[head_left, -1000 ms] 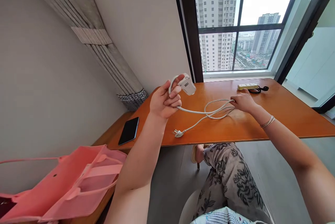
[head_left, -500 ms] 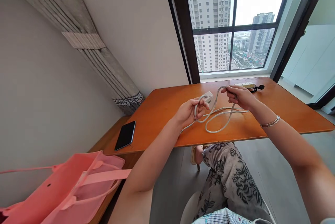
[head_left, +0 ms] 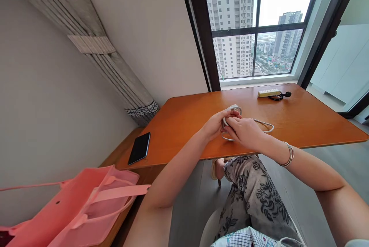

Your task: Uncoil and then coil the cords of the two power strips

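Note:
Over the front part of the wooden table (head_left: 190, 124), my two hands are together around a white charger cable (head_left: 269, 124). My left hand (head_left: 216, 124) is closed on looped turns of the cable, with the white adapter mostly hidden among the fingers. Pressed against it from the right, my right hand (head_left: 247, 131) has its fingers closed at the cable; they hide most of the grip. One slack loop sticks out to the right beyond my right hand, and another bit of cable curves below the fingers.
A cream power strip (head_left: 268, 93) with a black cord lies at the back right of the table. At the left edge lies a dark tablet or phone (head_left: 139, 148). A pink bag (head_left: 83, 208) stands at lower left. Behind the table is a window (head_left: 255, 29).
My right hand has come down and left from holding a raised stretch of cable to meet my left hand. The big loop has drawn in, and the power strip is uncovered.

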